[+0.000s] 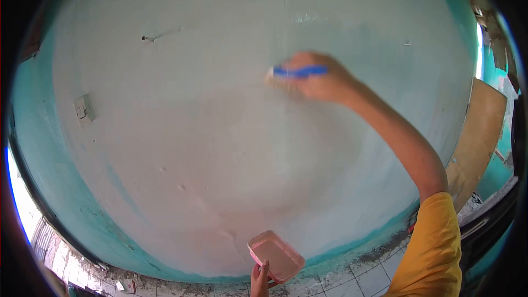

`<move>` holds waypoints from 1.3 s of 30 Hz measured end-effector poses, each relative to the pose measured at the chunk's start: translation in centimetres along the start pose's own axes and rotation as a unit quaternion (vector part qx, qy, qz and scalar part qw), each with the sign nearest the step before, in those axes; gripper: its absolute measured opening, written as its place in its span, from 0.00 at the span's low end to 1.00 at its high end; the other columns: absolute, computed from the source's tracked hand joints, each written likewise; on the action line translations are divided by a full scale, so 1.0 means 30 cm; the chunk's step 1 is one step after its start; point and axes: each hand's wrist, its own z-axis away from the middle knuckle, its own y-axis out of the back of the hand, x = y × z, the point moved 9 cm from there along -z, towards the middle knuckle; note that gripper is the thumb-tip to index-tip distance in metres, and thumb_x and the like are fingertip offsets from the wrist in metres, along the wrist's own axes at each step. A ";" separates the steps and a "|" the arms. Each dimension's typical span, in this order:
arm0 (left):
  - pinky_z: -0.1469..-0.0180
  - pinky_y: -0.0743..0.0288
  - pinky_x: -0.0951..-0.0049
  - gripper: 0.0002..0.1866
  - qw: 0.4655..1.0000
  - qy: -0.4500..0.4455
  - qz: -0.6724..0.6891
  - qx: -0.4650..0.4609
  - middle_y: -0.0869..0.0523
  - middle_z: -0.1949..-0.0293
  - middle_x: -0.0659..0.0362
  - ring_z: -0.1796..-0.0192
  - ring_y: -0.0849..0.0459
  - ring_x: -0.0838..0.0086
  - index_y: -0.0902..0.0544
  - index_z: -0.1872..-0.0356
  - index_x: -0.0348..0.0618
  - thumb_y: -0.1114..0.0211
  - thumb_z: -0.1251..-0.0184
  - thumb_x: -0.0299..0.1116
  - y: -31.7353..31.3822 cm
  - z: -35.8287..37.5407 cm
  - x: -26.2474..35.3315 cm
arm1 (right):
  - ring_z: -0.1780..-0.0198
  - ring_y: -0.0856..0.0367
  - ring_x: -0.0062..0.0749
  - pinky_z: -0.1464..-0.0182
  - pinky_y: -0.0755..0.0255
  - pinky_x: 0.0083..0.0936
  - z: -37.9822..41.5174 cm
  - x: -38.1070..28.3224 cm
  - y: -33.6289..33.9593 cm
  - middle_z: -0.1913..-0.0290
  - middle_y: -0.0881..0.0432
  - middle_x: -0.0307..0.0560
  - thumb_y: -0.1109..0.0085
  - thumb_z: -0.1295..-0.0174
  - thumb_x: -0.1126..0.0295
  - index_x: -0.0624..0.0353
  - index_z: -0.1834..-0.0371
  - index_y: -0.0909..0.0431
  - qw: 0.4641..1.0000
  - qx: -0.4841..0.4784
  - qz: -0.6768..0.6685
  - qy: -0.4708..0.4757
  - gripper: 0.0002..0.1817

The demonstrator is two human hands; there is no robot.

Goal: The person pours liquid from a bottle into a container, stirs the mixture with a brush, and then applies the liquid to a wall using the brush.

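My right hand (316,80) grips a paintbrush (300,71) with a blue handle, raised against the wall (181,132). Its pale bristles point left and seem to touch the surface, though motion blurs them. Pale paint covers most of the wall, with turquoise showing around its edges and a wet, shiny patch above the brush. Low in the view, my left hand (259,279) holds a pink plastic tub (301,261) by its near left side, thumb over the rim. Inside the tub is a pale, pinkish liquid.
A light switch (83,110) is fixed to the wall at left, and a small peg (147,38) sticks out higher up. A brown board (478,137) leans at the right. Below runs a dirty tiled floor (363,281).
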 end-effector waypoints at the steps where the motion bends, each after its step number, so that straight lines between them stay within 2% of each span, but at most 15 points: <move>1: 0.56 0.12 0.60 0.43 1.000 0.010 -0.005 -0.005 0.16 0.49 0.52 0.54 0.12 0.61 0.31 0.27 0.41 0.37 0.29 0.67 0.005 -0.006 -0.013 | 0.57 0.18 0.48 0.54 0.22 0.38 -0.095 0.004 0.184 0.59 0.14 0.49 0.37 0.29 0.64 0.50 0.52 0.12 0.996 0.090 0.016 0.003 0.08; 3: 0.55 0.12 0.59 0.44 1.000 0.021 -0.009 -0.011 0.17 0.47 0.51 0.52 0.13 0.61 0.31 0.26 0.41 0.37 0.29 0.67 -0.002 0.000 -0.016 | 0.52 0.18 0.45 0.49 0.22 0.39 -0.144 0.036 0.292 0.55 0.14 0.42 0.40 0.28 0.55 0.46 0.50 0.12 0.982 0.177 0.062 -0.001 0.13; 6: 0.54 0.12 0.58 0.45 1.000 0.003 -0.023 -0.016 0.17 0.44 0.50 0.50 0.13 0.59 0.33 0.25 0.41 0.38 0.29 0.67 -0.012 0.022 0.003 | 0.54 0.19 0.43 0.52 0.22 0.37 -0.120 0.020 0.259 0.58 0.16 0.41 0.40 0.28 0.58 0.41 0.46 0.13 0.977 0.185 0.096 0.052 0.12; 9: 0.55 0.12 0.58 0.45 1.000 -0.022 -0.002 -0.013 0.17 0.43 0.49 0.49 0.12 0.58 0.34 0.24 0.42 0.38 0.29 0.67 0.001 0.015 -0.005 | 0.57 0.20 0.45 0.55 0.21 0.34 0.050 -0.121 0.052 0.57 0.17 0.42 0.35 0.34 0.67 0.49 0.42 0.16 0.991 0.038 0.113 0.068 0.17; 14: 0.56 0.12 0.58 0.46 1.000 0.016 -0.015 0.012 0.17 0.43 0.48 0.50 0.12 0.56 0.34 0.25 0.41 0.36 0.30 0.67 0.033 0.033 -0.016 | 0.57 0.17 0.41 0.55 0.20 0.37 0.303 -0.283 -0.232 0.59 0.17 0.41 0.36 0.32 0.64 0.46 0.45 0.15 0.975 -0.199 -0.049 0.082 0.13; 16: 0.56 0.12 0.58 0.46 1.000 0.005 -0.017 0.004 0.17 0.44 0.48 0.51 0.12 0.57 0.33 0.25 0.41 0.36 0.30 0.67 0.020 0.056 0.020 | 0.52 0.17 0.44 0.51 0.22 0.40 0.292 -0.235 -0.246 0.59 0.17 0.44 0.38 0.31 0.61 0.50 0.57 0.15 0.960 -0.240 -0.145 -0.018 0.08; 17: 0.57 0.12 0.58 0.46 1.000 -0.004 -0.019 -0.005 0.17 0.44 0.48 0.51 0.12 0.57 0.33 0.26 0.41 0.36 0.31 0.68 0.012 0.066 0.034 | 0.50 0.17 0.45 0.48 0.23 0.41 0.238 -0.189 -0.233 0.56 0.15 0.45 0.37 0.30 0.55 0.51 0.56 0.14 0.971 -0.216 -0.100 0.008 0.13; 19: 0.57 0.12 0.59 0.46 1.000 -0.003 -0.016 0.002 0.17 0.45 0.49 0.52 0.12 0.58 0.32 0.26 0.41 0.35 0.31 0.68 0.035 0.068 0.016 | 0.50 0.17 0.47 0.48 0.22 0.40 0.107 -0.040 -0.171 0.53 0.14 0.47 0.36 0.31 0.47 0.51 0.54 0.13 0.978 -0.175 -0.049 -0.099 0.19; 20: 0.58 0.12 0.59 0.46 1.000 -0.005 -0.014 0.008 0.16 0.45 0.50 0.53 0.12 0.60 0.32 0.26 0.42 0.35 0.31 0.68 0.049 0.066 0.010 | 0.56 0.17 0.45 0.55 0.22 0.39 0.047 -0.016 -0.090 0.59 0.15 0.46 0.40 0.28 0.64 0.40 0.49 0.12 0.996 -0.064 -0.017 -0.056 0.10; 21: 0.58 0.12 0.59 0.46 1.000 -0.007 -0.016 0.007 0.16 0.45 0.50 0.53 0.12 0.60 0.32 0.26 0.42 0.35 0.31 0.68 0.052 0.064 0.009 | 0.53 0.17 0.46 0.51 0.21 0.38 -0.003 -0.048 0.028 0.56 0.14 0.44 0.35 0.30 0.55 0.52 0.54 0.14 0.998 0.052 0.018 0.016 0.13; 22: 0.58 0.12 0.60 0.45 1.000 -0.007 -0.007 0.007 0.16 0.46 0.51 0.54 0.12 0.61 0.32 0.26 0.42 0.36 0.31 0.68 0.052 0.066 0.005 | 0.53 0.17 0.46 0.51 0.21 0.38 -0.028 -0.073 0.080 0.56 0.14 0.44 0.35 0.30 0.55 0.52 0.54 0.14 0.998 0.055 0.020 0.015 0.13; 25: 0.57 0.12 0.60 0.45 1.000 -0.012 -0.001 0.003 0.16 0.48 0.53 0.56 0.13 0.64 0.32 0.25 0.44 0.36 0.31 0.69 0.055 0.079 -0.004 | 0.55 0.18 0.42 0.54 0.21 0.33 -0.049 -0.118 0.216 0.55 0.15 0.42 0.36 0.32 0.68 0.56 0.47 0.14 0.979 0.174 0.105 0.014 0.13; 28: 0.55 0.13 0.59 0.46 1.000 -0.006 -0.008 -0.015 0.16 0.50 0.54 0.57 0.13 0.65 0.32 0.25 0.46 0.36 0.31 0.70 0.074 0.105 0.015 | 0.55 0.18 0.42 0.55 0.20 0.32 0.049 -0.155 0.068 0.52 0.15 0.42 0.37 0.32 0.68 0.53 0.43 0.16 0.984 0.118 0.126 0.039 0.15; 35: 0.52 0.14 0.59 0.46 1.000 0.000 -0.007 -0.009 0.15 0.52 0.55 0.56 0.12 0.65 0.32 0.24 0.47 0.37 0.32 0.70 0.104 0.124 0.041 | 0.54 0.18 0.40 0.55 0.18 0.36 0.352 -0.328 -0.269 0.57 0.17 0.40 0.37 0.34 0.67 0.44 0.43 0.17 0.978 -0.183 -0.091 0.046 0.16; 39: 0.52 0.14 0.58 0.46 0.999 0.013 -0.016 -0.028 0.14 0.50 0.53 0.53 0.12 0.63 0.31 0.25 0.46 0.36 0.32 0.70 0.132 0.083 0.031 | 0.53 0.17 0.41 0.55 0.19 0.36 0.178 -0.252 -0.084 0.59 0.16 0.41 0.38 0.32 0.68 0.38 0.44 0.16 0.997 -0.048 -0.015 0.053 0.15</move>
